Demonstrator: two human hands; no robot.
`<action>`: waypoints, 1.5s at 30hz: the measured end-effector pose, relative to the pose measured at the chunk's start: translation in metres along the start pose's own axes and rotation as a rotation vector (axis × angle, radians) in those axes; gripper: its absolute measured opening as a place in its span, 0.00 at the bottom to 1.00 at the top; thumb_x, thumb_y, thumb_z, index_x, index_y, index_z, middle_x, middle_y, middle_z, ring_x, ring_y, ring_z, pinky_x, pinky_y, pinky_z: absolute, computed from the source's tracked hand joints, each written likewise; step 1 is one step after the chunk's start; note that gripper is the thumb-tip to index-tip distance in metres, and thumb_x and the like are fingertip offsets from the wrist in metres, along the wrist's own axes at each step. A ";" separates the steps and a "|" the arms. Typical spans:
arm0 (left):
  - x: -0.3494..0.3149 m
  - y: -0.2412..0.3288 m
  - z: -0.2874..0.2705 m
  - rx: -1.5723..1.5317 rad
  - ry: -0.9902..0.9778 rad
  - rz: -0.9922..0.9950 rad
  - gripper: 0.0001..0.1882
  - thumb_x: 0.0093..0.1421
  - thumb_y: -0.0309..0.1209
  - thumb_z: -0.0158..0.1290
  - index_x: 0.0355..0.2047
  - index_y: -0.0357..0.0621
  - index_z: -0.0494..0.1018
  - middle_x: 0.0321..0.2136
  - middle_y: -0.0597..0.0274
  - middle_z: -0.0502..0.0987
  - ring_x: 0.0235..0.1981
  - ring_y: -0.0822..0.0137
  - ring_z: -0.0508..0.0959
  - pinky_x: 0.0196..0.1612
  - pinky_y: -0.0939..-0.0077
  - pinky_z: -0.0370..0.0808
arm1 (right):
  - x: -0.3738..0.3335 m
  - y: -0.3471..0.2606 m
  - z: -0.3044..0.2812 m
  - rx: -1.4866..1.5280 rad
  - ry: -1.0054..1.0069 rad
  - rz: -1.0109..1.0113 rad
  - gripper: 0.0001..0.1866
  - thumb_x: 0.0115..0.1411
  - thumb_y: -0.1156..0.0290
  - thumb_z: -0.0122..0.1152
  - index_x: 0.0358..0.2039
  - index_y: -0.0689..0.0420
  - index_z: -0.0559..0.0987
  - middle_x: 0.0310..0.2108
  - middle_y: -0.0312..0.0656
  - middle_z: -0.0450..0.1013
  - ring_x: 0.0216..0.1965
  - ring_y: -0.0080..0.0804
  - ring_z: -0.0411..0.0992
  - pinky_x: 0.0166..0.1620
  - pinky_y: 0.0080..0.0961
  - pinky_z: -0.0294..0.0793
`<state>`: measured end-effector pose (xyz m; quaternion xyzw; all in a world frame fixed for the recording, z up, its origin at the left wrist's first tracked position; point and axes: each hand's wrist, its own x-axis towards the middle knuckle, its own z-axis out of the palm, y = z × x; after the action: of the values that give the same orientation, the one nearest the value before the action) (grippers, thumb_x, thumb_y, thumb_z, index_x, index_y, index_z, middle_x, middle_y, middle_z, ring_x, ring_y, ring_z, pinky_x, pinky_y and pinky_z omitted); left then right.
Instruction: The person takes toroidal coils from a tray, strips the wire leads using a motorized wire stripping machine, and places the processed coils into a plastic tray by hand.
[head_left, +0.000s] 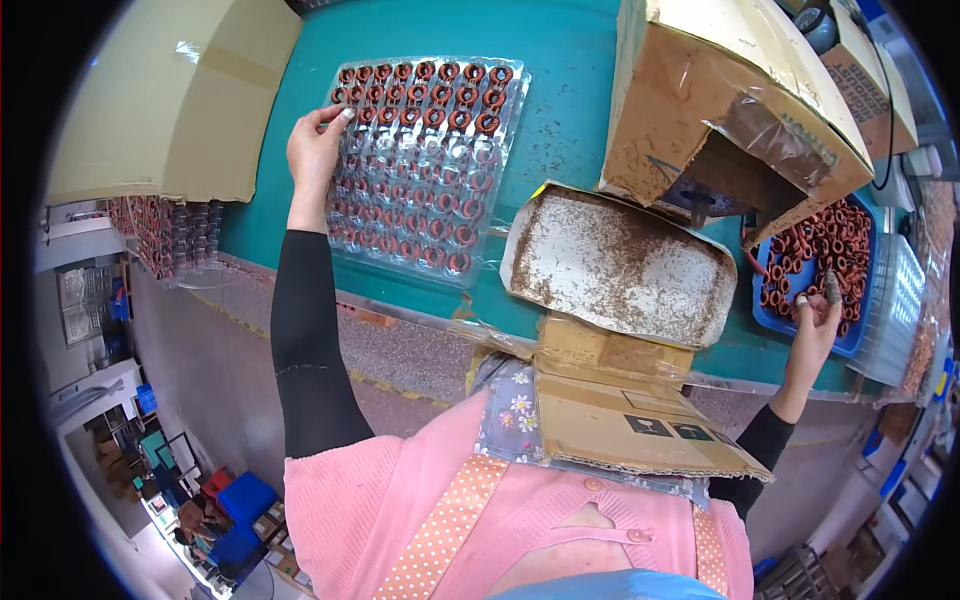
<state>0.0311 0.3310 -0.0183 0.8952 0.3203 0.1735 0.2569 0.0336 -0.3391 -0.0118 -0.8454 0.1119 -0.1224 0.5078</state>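
The left hand (315, 150) rested at the left edge of a clear plastic blister tray (425, 160) lying on the green worktop (570, 120), fingertips curled loosely over a copper-wound ring coil in the tray's top-left corner; whether the coil was actually pinched could not be told. The tray's upper rows were filled with ring coils (430, 95), its right-hand column also, and the remaining pockets appeared largely unfilled, though glare on the plastic made this uncertain. The right hand (815, 325) was raised just before a blue bin (815, 265) of loose ring coils at the right of the worktop, thumb and fingers closed narrowly on a small dark piece whose kind could not be made out. Between the hands sat a worn cardboard box (730, 90), open toward the person, with a dust-speckled flap (615, 265) lying flat before it. A further cardboard piece (625, 415) leaned against the person's front. A stack of filled trays (160, 235) stood at the left edge of the bench, beneath a large cardboard sheet (170, 100).
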 end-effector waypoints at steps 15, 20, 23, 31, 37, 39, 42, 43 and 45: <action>-0.177 0.162 0.027 -0.436 -0.832 0.444 0.09 0.55 0.30 0.57 0.37 0.43 0.77 0.31 0.63 0.77 0.34 0.73 0.76 0.36 0.78 0.73 | -0.076 -0.106 0.089 0.376 -0.716 0.222 0.22 0.55 0.81 0.55 0.51 0.65 0.69 0.39 0.42 0.75 0.37 0.20 0.70 0.39 0.16 0.68; -0.252 0.186 0.077 -1.032 -1.424 -0.057 0.15 0.55 0.26 0.58 0.42 0.33 0.73 0.35 0.61 0.77 0.38 0.75 0.75 0.43 0.81 0.73 | -0.079 -0.100 0.105 0.312 -0.875 0.001 0.19 0.51 0.79 0.57 0.46 0.63 0.74 0.39 0.39 0.75 0.33 0.20 0.67 0.35 0.17 0.66; -0.260 0.186 0.079 -1.089 -1.367 -0.136 0.13 0.54 0.23 0.58 0.40 0.33 0.73 0.34 0.63 0.77 0.36 0.76 0.76 0.40 0.81 0.74 | -0.082 -0.094 0.103 0.247 -0.830 -0.020 0.18 0.50 0.78 0.58 0.45 0.62 0.75 0.38 0.37 0.75 0.31 0.21 0.66 0.35 0.18 0.65; -0.252 0.201 0.074 -1.149 -1.136 -0.198 0.11 0.52 0.20 0.60 0.35 0.36 0.72 0.32 0.63 0.77 0.32 0.77 0.75 0.38 0.83 0.73 | -0.070 -0.106 0.105 0.270 -0.809 0.289 0.14 0.58 0.66 0.58 0.39 0.63 0.75 0.30 0.38 0.73 0.28 0.19 0.69 0.27 0.15 0.68; -0.247 0.217 0.076 -1.210 -1.119 -0.196 0.09 0.59 0.24 0.55 0.39 0.34 0.71 0.32 0.63 0.76 0.31 0.77 0.74 0.34 0.83 0.72 | -0.059 -0.126 0.117 0.367 -0.738 0.386 0.15 0.57 0.63 0.57 0.29 0.64 0.73 0.22 0.34 0.68 0.24 0.15 0.63 0.24 0.15 0.62; -0.243 0.218 0.074 -1.198 -1.131 -0.218 0.09 0.59 0.25 0.55 0.38 0.34 0.72 0.31 0.64 0.76 0.30 0.78 0.73 0.33 0.84 0.72 | -0.056 -0.119 0.121 0.343 -0.726 0.368 0.14 0.57 0.63 0.57 0.27 0.64 0.71 0.21 0.33 0.66 0.24 0.15 0.61 0.24 0.17 0.61; -0.241 0.220 0.073 -1.186 -1.121 -0.222 0.08 0.60 0.27 0.54 0.38 0.34 0.72 0.29 0.65 0.76 0.28 0.79 0.72 0.32 0.85 0.71 | -0.055 -0.123 0.123 0.358 -0.711 0.366 0.15 0.55 0.65 0.57 0.23 0.63 0.68 0.20 0.32 0.63 0.23 0.16 0.57 0.24 0.21 0.57; -0.241 0.219 0.073 -1.188 -1.120 -0.210 0.08 0.60 0.27 0.54 0.37 0.35 0.73 0.29 0.65 0.76 0.28 0.79 0.73 0.31 0.85 0.71 | -0.055 -0.124 0.123 0.369 -0.707 0.375 0.14 0.55 0.65 0.57 0.23 0.63 0.68 0.20 0.32 0.63 0.24 0.16 0.57 0.24 0.21 0.58; -0.241 0.221 0.074 -1.190 -1.122 -0.197 0.08 0.60 0.27 0.55 0.37 0.35 0.73 0.29 0.65 0.76 0.28 0.79 0.73 0.31 0.86 0.71 | -0.055 -0.128 0.123 0.380 -0.699 0.386 0.13 0.55 0.66 0.56 0.23 0.63 0.69 0.20 0.32 0.63 0.24 0.15 0.57 0.24 0.20 0.58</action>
<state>-0.0040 -0.0008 0.0133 0.5308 0.0759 -0.1824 0.8241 0.0289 -0.1608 0.0401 -0.6913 0.0649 0.2494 0.6751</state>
